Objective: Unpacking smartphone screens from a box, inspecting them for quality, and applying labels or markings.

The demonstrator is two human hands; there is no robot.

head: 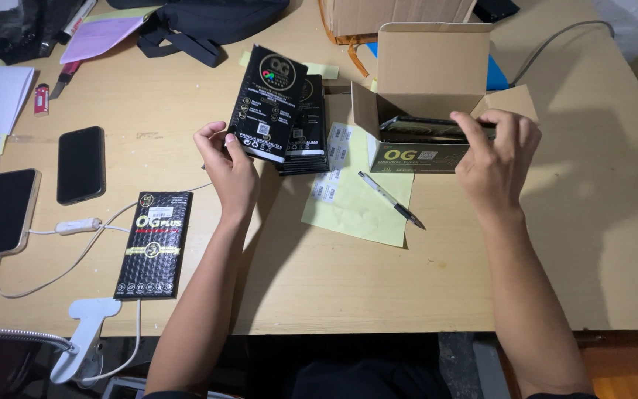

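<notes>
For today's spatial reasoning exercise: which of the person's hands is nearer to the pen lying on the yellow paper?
Right. The right hand is at the open cardboard box, just right of and above the pen. The left hand holds a black packet, farther off to the pen's left.

Head-worn view, steeply down, near
</notes>
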